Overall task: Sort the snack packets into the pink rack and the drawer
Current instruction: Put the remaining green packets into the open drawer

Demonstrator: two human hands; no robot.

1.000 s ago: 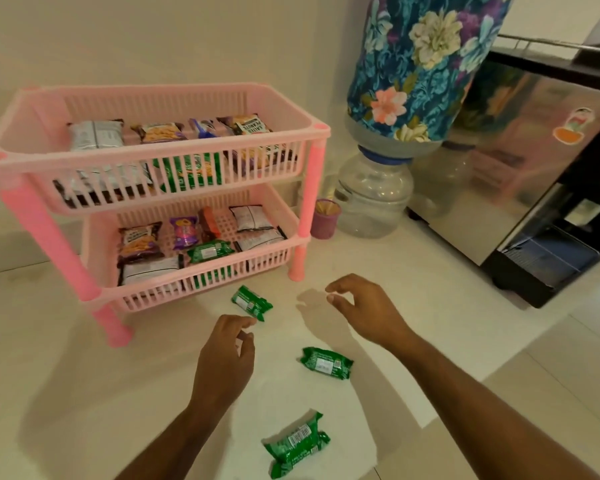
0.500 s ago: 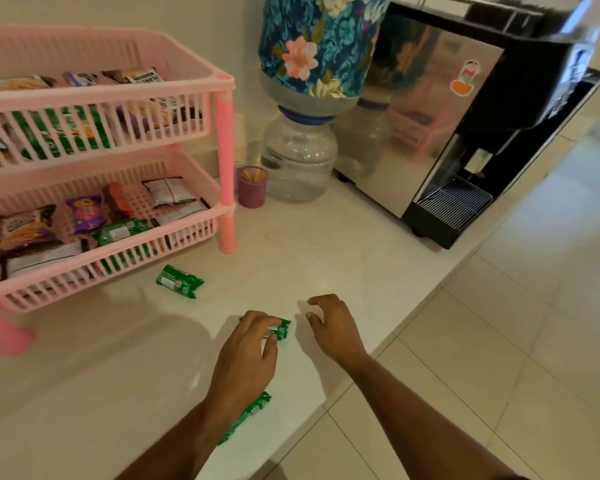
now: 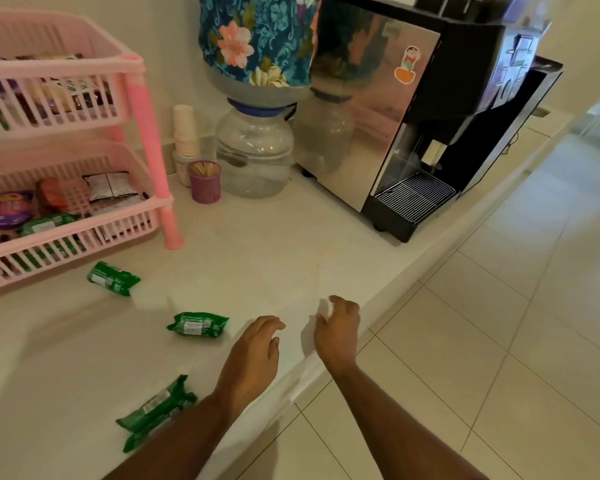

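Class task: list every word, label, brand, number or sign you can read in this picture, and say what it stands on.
No text can be read.
Green packets on the counter: white labels, blurred.
Packets in the pink rack: print too small.
Coffee machine: cartoon sticker, no words.

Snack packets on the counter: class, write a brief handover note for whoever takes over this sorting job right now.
Left hand: empty, fingers relaxed, over the counter edge.
Right hand: empty, loosely curled, beside it.
Loose: three green packets on the counter, one by the pink rack foot, one in the middle, one nearest, partly under the left forearm.
Done: both rack shelves already hold packets.
Left: sort the three green packets. No drawer is in view.
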